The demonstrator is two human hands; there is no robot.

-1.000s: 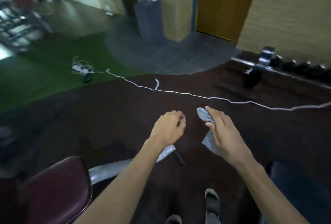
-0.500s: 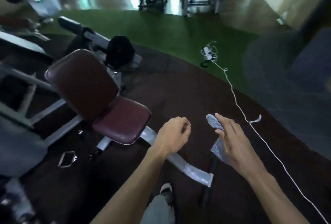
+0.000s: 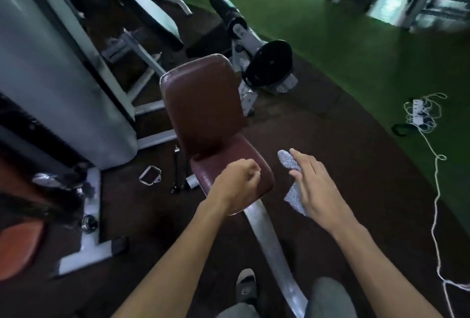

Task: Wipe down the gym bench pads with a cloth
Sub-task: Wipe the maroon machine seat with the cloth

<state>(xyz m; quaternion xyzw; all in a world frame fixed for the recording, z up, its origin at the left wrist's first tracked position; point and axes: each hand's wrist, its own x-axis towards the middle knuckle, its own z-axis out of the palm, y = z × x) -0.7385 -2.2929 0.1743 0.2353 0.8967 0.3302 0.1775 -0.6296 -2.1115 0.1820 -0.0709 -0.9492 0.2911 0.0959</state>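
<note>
No text, label, brand or number is legible on anything in view.

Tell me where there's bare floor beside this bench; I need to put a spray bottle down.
Bare dark floor lies right of the seat pad, between the bench beam and the white cord. Left of the seat is crowded: a metal handle, a black bar and the machine frame.

The right hand (image 3: 314, 185) covers most of the grey cloth (image 3: 287, 159); the background machines are blurred
</note>
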